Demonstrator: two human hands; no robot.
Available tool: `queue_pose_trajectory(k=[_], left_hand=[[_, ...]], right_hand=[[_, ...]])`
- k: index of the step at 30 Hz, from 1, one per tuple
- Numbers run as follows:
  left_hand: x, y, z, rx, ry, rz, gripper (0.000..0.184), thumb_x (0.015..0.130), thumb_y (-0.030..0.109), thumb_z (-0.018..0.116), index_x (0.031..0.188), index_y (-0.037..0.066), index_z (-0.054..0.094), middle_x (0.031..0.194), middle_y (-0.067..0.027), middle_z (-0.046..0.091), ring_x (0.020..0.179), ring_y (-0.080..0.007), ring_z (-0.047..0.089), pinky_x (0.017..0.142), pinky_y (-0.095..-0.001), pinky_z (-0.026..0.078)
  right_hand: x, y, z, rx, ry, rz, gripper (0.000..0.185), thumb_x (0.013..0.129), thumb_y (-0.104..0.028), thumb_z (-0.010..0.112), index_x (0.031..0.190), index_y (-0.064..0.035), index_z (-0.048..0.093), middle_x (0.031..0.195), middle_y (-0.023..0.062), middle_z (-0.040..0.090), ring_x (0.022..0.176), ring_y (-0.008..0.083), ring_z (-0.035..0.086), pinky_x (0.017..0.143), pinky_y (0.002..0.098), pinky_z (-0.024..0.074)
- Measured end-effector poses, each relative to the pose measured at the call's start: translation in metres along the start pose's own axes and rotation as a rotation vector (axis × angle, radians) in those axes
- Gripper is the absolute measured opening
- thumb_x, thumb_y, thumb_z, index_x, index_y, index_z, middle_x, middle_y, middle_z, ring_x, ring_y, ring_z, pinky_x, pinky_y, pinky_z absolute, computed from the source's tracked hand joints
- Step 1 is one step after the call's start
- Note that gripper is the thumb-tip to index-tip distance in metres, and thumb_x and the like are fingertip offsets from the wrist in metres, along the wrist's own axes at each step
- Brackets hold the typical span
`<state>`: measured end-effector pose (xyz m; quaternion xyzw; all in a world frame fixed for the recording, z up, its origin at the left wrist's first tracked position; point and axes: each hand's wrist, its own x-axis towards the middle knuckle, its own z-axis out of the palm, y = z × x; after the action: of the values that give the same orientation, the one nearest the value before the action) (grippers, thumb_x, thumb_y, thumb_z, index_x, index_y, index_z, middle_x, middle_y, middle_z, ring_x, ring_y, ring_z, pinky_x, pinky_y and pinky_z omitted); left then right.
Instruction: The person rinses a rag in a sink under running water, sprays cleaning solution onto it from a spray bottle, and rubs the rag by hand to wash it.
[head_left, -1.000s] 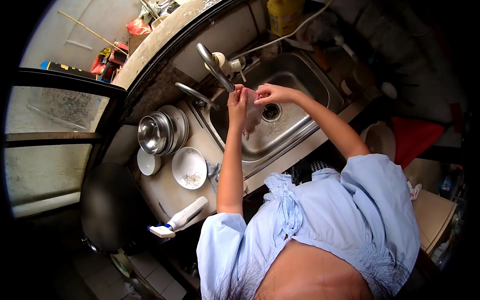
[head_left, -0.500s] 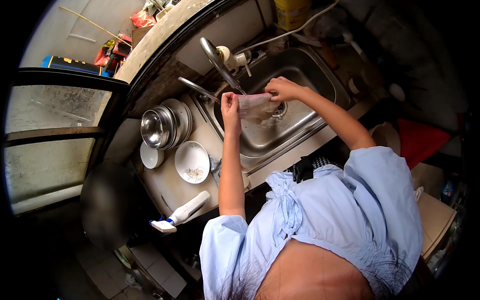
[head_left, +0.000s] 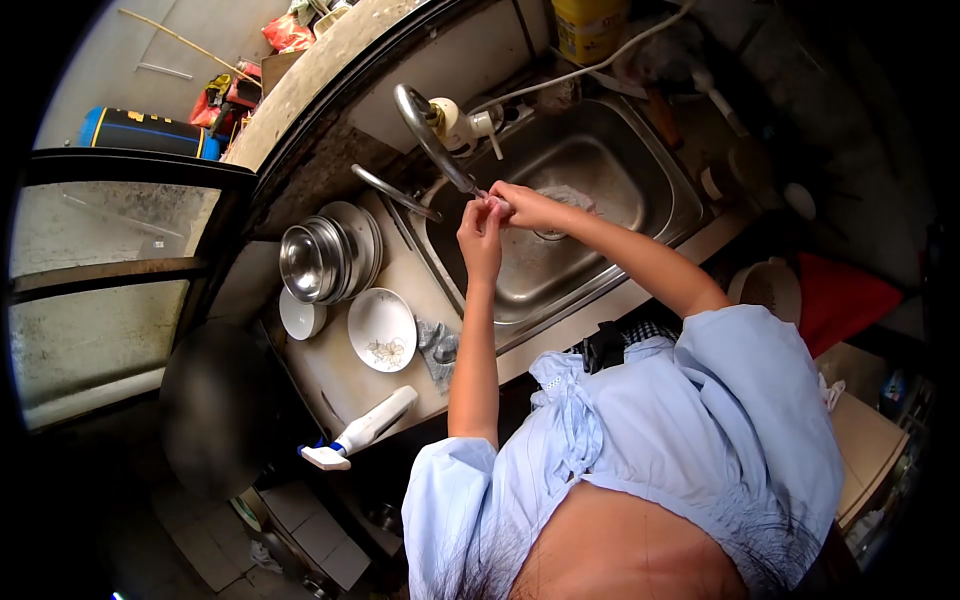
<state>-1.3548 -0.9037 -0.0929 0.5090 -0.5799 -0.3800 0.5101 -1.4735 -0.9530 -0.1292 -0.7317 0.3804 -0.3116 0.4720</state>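
Note:
My left hand [head_left: 480, 237] and my right hand [head_left: 530, 208] meet right beneath the spout of the curved metal faucet [head_left: 428, 130]. Both have their fingers closed on a small bunch of thin, pale cloth with a pink edge, most of it hidden by the fingers. Past my right wrist, whitish material [head_left: 572, 197] shows low in the stainless steel sink [head_left: 640, 160], near the drain; whether it joins the bunched cloth is unclear. A thinner curved spout [head_left: 385, 186] stands to the left of my left hand.
Left of the sink, the counter bears stacked metal bowls [head_left: 302, 262], a white bowl [head_left: 302, 315], a flowered plate [head_left: 382, 330], a grey rag [head_left: 437, 352] and a white spray bottle [head_left: 375, 422]. A yellow container [head_left: 588, 30] stands behind the sink. An open window frame [head_left: 110, 270] is at left.
The cloth was stretched flat between my separated hands. My right hand has moved left to meet my left hand, and the cloth's edge is gathered under the spout.

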Motion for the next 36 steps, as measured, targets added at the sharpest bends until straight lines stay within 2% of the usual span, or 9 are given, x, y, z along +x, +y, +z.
queue_pose_trajectory(k=[4,6,11,15,20,22,29,34,36], left_hand=[[-0.002,-0.006,0.007,0.534,0.245,0.300,0.044,0.074,0.022,0.060,0.105,-0.002,0.040,0.106,-0.0159,0.043,0.098,-0.0307,0.043,0.087,-0.0353,0.031],[-0.010,-0.053,0.004,-0.010,0.107,-0.112,0.069,0.071,0.033,0.063,0.119,-0.001,0.028,0.121,-0.0132,0.033,0.110,-0.0253,0.035,0.092,-0.0325,0.027],[-0.015,-0.086,-0.005,0.035,-0.265,-0.303,0.053,0.075,0.025,0.058,0.116,0.001,0.036,0.111,-0.0091,0.045,0.101,-0.0181,0.044,0.087,-0.0301,0.033],[-0.019,-0.090,0.002,-0.302,-0.101,-0.698,0.038,0.068,0.009,0.062,0.104,0.002,0.049,0.095,-0.0037,0.055,0.084,-0.0169,0.053,0.077,-0.0289,0.041],[-0.007,-0.042,0.002,-0.808,-0.121,-0.368,0.040,0.075,0.011,0.057,0.110,0.000,0.042,0.108,-0.0101,0.050,0.096,-0.0212,0.050,0.082,-0.0340,0.041],[0.003,-0.010,0.010,-0.949,-0.131,-0.336,0.038,0.078,0.019,0.055,0.109,0.000,0.043,0.108,-0.0109,0.050,0.099,-0.0223,0.048,0.085,-0.0339,0.039],[0.009,-0.030,0.038,-1.036,0.073,-0.427,0.023,0.086,0.026,0.043,0.095,0.006,0.048,0.094,-0.0060,0.054,0.085,-0.0156,0.052,0.078,-0.0294,0.041],[0.017,-0.034,0.038,-0.426,0.327,-0.392,0.023,0.085,0.020,0.047,0.098,0.004,0.038,0.088,-0.0101,0.052,0.082,-0.0189,0.052,0.070,-0.0274,0.041],[0.022,-0.012,0.036,0.395,0.293,-0.214,0.026,0.082,0.020,0.050,0.097,0.002,0.038,0.086,-0.0141,0.052,0.077,-0.0249,0.052,0.066,-0.0279,0.041]], right_hand=[[0.013,-0.001,0.012,0.154,0.155,0.111,0.014,0.071,-0.004,0.051,0.084,0.0001,0.048,0.073,0.0086,0.053,0.073,0.0109,0.050,0.066,0.0275,0.0415],[0.020,-0.005,0.014,0.262,0.218,0.112,0.009,0.072,-0.005,0.049,0.079,0.0010,0.049,0.066,0.0054,0.053,0.067,0.0082,0.045,0.063,0.0253,0.0408],[0.015,-0.021,0.017,0.281,0.260,-0.047,0.019,0.073,-0.017,0.053,0.086,-0.0022,0.055,0.073,0.0091,0.059,0.067,0.0157,0.055,0.063,0.0272,0.0439],[0.016,-0.035,0.010,0.594,0.244,0.172,0.025,0.078,-0.024,0.050,0.088,-0.0015,0.057,0.075,0.0042,0.059,0.068,0.0105,0.052,0.065,0.0243,0.0419],[0.002,0.011,-0.015,0.946,0.375,0.349,0.039,0.080,-0.040,0.047,0.091,-0.0049,0.058,0.083,0.0006,0.057,0.075,0.0103,0.049,0.070,0.0223,0.0369],[-0.012,0.036,-0.014,1.189,0.518,0.735,0.042,0.077,-0.046,0.047,0.090,-0.0080,0.057,0.087,0.0020,0.058,0.074,0.0137,0.053,0.069,0.0262,0.0395],[-0.009,0.017,0.011,1.742,0.355,0.661,0.042,0.084,-0.035,0.031,0.112,-0.0078,0.045,0.106,0.0078,0.052,0.097,0.0222,0.050,0.086,0.0349,0.0386],[-0.003,0.031,0.031,2.158,0.136,0.370,0.042,0.086,-0.031,0.026,0.116,-0.0063,0.042,0.110,0.0111,0.050,0.100,0.0241,0.048,0.090,0.0354,0.0358],[0.000,0.023,0.033,2.140,0.147,0.453,0.043,0.085,-0.030,0.025,0.116,-0.0063,0.042,0.110,0.0110,0.050,0.100,0.0236,0.049,0.090,0.0350,0.0358]])
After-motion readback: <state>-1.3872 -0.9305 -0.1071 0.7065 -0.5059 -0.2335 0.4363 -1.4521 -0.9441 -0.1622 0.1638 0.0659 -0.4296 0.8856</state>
